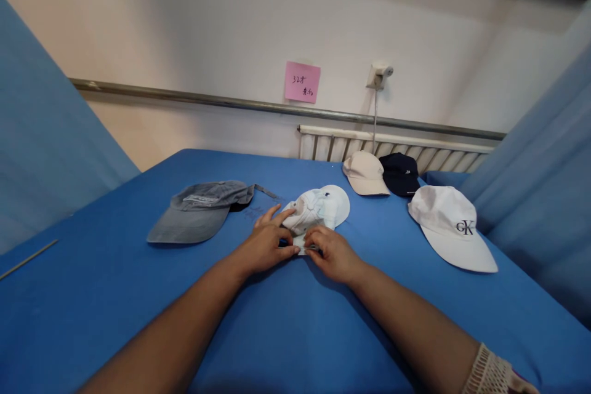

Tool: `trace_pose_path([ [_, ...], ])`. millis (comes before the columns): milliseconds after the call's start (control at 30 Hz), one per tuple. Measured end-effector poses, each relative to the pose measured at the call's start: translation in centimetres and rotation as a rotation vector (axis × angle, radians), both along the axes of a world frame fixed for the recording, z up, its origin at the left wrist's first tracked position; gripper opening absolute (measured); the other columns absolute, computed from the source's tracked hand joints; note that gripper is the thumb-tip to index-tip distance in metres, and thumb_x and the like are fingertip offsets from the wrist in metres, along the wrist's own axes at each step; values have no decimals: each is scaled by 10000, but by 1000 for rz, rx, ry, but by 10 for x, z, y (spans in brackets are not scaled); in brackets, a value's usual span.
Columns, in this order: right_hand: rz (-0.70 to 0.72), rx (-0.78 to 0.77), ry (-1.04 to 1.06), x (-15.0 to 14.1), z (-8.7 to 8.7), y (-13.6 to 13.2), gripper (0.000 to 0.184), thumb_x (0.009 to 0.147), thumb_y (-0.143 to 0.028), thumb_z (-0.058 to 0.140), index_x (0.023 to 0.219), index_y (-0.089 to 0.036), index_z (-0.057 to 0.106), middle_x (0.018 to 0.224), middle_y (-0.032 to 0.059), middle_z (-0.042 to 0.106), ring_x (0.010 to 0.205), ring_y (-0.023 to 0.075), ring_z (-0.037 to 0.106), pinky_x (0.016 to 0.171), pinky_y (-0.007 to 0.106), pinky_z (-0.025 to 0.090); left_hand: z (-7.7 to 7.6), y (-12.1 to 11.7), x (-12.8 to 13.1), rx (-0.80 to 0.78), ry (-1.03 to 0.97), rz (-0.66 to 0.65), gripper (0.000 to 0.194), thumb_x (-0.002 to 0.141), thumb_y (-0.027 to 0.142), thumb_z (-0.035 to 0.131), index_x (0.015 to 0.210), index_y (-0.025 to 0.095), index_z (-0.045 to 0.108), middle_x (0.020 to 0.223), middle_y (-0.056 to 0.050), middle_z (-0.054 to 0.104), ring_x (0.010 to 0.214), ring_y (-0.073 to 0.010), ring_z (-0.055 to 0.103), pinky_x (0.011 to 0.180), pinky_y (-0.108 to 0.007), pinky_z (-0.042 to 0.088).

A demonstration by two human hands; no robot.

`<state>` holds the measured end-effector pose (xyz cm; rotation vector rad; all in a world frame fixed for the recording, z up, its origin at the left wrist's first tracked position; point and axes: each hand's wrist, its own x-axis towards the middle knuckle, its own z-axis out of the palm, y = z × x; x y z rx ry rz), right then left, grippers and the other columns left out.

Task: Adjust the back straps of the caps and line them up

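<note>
A white cap (314,208) with a small dark mark lies in the middle of the blue-covered table, its brim pointing away to the right. My left hand (270,240) is at its left side, some fingers spread over the crown while the thumb presses a pale, strap-like piece (301,246) at the near edge. Pinched at the right end of that same piece are the fingers of my right hand (333,252). My fingers partly hide the strap, so its fastening does not show clearly.
Left of my hands lies a grey cap (198,212) with a loose strap. A beige cap (364,172) and a navy cap (399,173) sit at the back; a white CK cap (450,228) is on the right. A thin stick (28,258) rests far left. Blue curtains flank the table.
</note>
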<state>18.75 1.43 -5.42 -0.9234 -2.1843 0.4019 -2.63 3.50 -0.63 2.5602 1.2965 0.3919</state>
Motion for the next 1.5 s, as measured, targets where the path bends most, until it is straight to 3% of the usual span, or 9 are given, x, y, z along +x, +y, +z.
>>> trace_pose_path([
  [100, -8, 12, 49, 2, -1, 1, 223, 795, -39, 513, 931, -200, 586, 984, 63, 631, 920, 196, 594, 825, 346, 490, 0, 1, 0, -6, 0, 11, 158, 790, 374, 681, 791, 236, 757, 1559, -31, 358, 1455, -406, 154, 1101, -642, 221],
  [233, -190, -44, 277, 9, -8, 10, 342, 711, 6, 416, 915, -197, 601, 850, 28, 630, 781, 170, 608, 742, 302, 493, -1, 2, 1, -7, 11, 33, 174, 785, 394, 681, 797, 237, 756, 1551, -37, 373, 1454, -400, 168, 1109, -632, 215],
  [433, -343, -184, 446, 21, -19, 24, 305, 691, -39, 414, 844, -202, 622, 742, -4, 638, 686, 162, 611, 664, 277, 489, 1, 2, 4, -46, 27, 68, 165, 779, 377, 679, 788, 236, 764, 1556, -28, 363, 1456, -411, 151, 1123, -624, 187],
  [533, -273, -116, 351, 18, -10, 16, 264, 750, -50, 435, 863, -200, 621, 799, 12, 652, 731, 161, 613, 700, 286, 486, 3, 3, 2, -66, 17, 70, 145, 764, 363, 694, 797, 242, 766, 1548, -27, 376, 1454, -408, 159, 1122, -624, 184],
  [633, -79, -14, 82, 9, 3, 3, 210, 813, -160, 578, 1016, -200, 617, 1004, 60, 670, 930, 205, 612, 829, 346, 474, 3, 4, 0, -61, 4, 57, 130, 759, 337, 700, 812, 233, 758, 1540, -46, 389, 1455, -394, 166, 1125, -604, 194],
  [700, 12, 30, -111, 4, 8, -4, 361, 784, -240, 687, 1130, -199, 587, 1121, 91, 654, 1047, 257, 582, 899, 412, 444, 3, 5, -1, -36, -13, 37, 111, 759, 312, 697, 796, 216, 741, 1531, -59, 401, 1455, -378, 177, 1132, -586, 200],
  [867, -53, 60, -240, 0, 7, -1, 338, 820, -88, 581, 1139, -201, 587, 1046, 90, 682, 992, 260, 596, 879, 424, 431, 2, 5, -2, 71, -81, -48, 19, 743, 213, 686, 753, 199, 695, 1503, -64, 440, 1447, -354, 210, 1131, -585, 225],
  [1233, -141, -132, 136, 8, -10, 16, 334, 714, -32, 516, 990, -205, 594, 949, 36, 683, 857, 197, 622, 793, 342, 485, -4, -1, 0, 163, -18, -162, 448, 678, 212, 793, 1088, 240, 615, 1584, -88, 281, 1467, -351, 158, 1125, -582, 250],
  [1500, -123, -300, 516, 11, -5, 20, 187, 747, -192, 550, 933, -212, 561, 841, 3, 676, 785, 174, 641, 706, 308, 528, 0, -2, 14, 426, -142, -183, 229, 862, 192, 608, 1085, 235, 639, 1427, -82, 503, 1384, -290, 349, 1117, -509, 312],
])
